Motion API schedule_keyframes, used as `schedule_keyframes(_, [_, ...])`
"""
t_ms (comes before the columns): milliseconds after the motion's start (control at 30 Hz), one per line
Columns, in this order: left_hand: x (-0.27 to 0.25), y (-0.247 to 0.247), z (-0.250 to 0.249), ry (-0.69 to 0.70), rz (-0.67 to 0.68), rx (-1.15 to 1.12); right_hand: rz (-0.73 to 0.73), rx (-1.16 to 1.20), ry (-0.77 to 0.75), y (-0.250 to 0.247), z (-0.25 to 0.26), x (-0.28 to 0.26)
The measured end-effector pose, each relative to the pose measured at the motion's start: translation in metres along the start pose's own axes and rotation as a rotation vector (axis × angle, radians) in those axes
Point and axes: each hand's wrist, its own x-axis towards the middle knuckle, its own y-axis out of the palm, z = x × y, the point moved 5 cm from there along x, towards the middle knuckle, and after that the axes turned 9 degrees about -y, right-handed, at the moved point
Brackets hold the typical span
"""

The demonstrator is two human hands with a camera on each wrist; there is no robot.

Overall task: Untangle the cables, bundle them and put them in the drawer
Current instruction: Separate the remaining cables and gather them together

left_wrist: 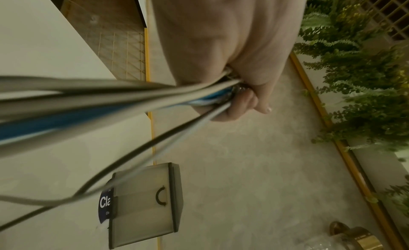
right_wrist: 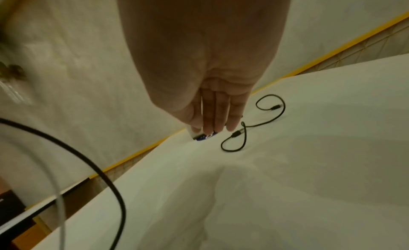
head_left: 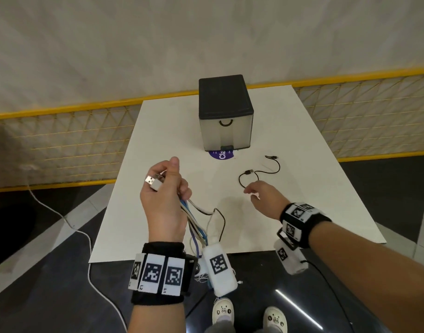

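cables (head_left: pixel 194 219) gripped in left hand (head_left: pixel 164 195) | right hand (head_left: pixel 264 198) open above black cable (head_left: pixel 259 174)

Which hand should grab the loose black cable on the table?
Right. The right hand hovers open beside the black cable; the left hand is busy gripping the cable bundle.

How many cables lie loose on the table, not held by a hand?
1: the black cable lies right of the drawer box, just beyond the right hand. The left hand grips the others.
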Motion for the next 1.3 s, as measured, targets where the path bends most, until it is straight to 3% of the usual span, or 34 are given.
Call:
schedule_keyframes(167, [0.012, -0.001, 0.003, -0.008, -0.010, 0.041, 0.132, -0.166, 0.092, 0.028, -0.013, 0.040])
schedule_keyframes(400, [0.023, 0.003, 0.013, -0.037, 0.013, 0.085, 0.139, -0.226, 0.158, 0.044, -0.038, 0.040])
schedule_keyframes(500, [0.027, 0.009, 0.019, -0.060, 0.026, 0.110, 0.079, -0.128, 0.075, 0.039, -0.022, 0.028])
schedule_keyframes(667, [0.035, 0.024, 0.028, -0.122, 0.019, 0.185, -0.298, 0.248, -0.227, -0.006, 0.047, -0.002])
schedule_keyframes(767, [0.037, 0.035, 0.034, -0.154, 0.003, 0.229, -0.416, 0.433, -0.315, -0.032, 0.085, -0.021])
schedule_keyframes(867, [0.037, 0.046, 0.041, -0.195, 0.044, 0.303, -0.402, 0.468, -0.395, -0.047, 0.108, -0.035])
schedule_keyframes(1000, [0.035, 0.059, 0.048, -0.278, 0.169, 0.408, -0.295, 0.294, -0.539, -0.053, 0.116, -0.046])
schedule_keyframes(1133, [0.037, 0.067, 0.049, -0.355, 0.222, 0.448, -0.231, 0.171, -0.577, -0.055, 0.108, -0.053])
schedule_keyframes(1300, [0.029, 0.074, 0.049, -0.429, 0.347, 0.494, -0.263, -0.034, -0.616, -0.061, 0.104, -0.058])
